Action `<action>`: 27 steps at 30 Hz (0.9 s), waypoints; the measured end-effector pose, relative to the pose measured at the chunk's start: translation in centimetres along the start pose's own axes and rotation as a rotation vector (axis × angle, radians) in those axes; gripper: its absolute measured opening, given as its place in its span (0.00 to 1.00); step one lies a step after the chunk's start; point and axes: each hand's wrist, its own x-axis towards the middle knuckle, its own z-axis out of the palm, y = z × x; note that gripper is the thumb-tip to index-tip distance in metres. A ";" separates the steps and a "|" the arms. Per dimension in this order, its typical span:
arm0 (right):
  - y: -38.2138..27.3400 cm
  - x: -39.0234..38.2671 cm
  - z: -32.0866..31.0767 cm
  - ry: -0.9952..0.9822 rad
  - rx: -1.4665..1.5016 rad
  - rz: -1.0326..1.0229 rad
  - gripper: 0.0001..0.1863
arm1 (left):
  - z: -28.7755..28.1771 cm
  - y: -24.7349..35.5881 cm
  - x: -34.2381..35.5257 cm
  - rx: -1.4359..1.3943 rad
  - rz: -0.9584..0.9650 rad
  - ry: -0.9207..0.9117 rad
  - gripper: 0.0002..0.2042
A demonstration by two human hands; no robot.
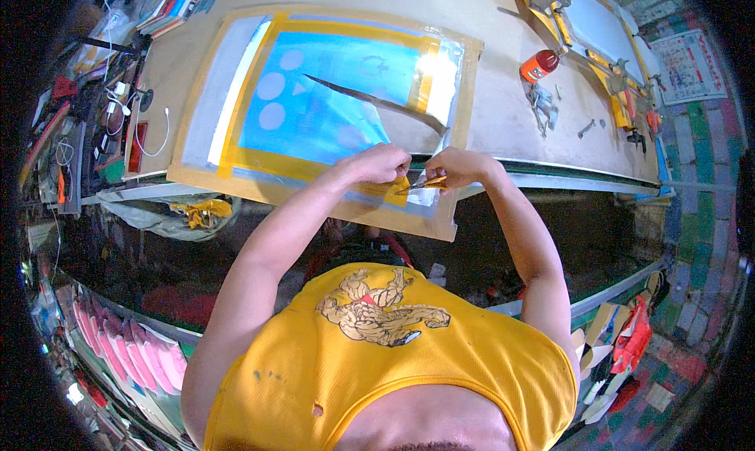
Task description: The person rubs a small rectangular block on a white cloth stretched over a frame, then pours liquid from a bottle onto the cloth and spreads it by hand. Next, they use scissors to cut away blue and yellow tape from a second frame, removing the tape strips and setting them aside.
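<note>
A taped panel (313, 119) has blue film, pale circles, yellow borders and a tan margin. A long dark gap (370, 101) crosses the film diagonally, with the film folded below it. My left hand (376, 166) is closed at the panel's near right, pinching the edge of the yellow taped film (391, 193). Just right of it, my right hand (460, 166) grips a small yellow-handled cutting tool (427, 184), its pointed tip over the yellow tape. The fingertips of both hands are partly hidden.
On the workbench (495, 89) are a red bottle (539, 66), metal tools (543, 109) and yellow clamp fittings (613, 89) at right. Cables (118, 109) and stacked sheets (165, 7) lie at left. Pink pieces (126, 341) hang below left. A tiled floor (696, 223) shows at right.
</note>
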 end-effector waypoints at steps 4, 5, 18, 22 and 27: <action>-0.1 -2.3 0.8 0.017 0.104 0.087 0.19 | 1.2 1.1 2.5 -0.059 0.040 0.024 0.06; 0.1 -3.1 1.0 0.033 0.137 0.100 0.19 | 1.6 1.1 3.1 -0.064 0.052 0.023 0.06; -0.1 -0.2 6.5 0.308 0.305 -0.107 0.18 | 2.9 3.7 7.1 -1.416 -0.016 0.170 0.06; -1.2 5.2 8.7 0.217 0.302 -0.173 0.23 | -0.3 7.1 7.5 -1.485 0.034 0.177 0.09; -5.4 10.1 9.7 0.357 0.476 -0.253 0.33 | -3.2 10.6 8.5 -1.286 0.135 0.277 0.09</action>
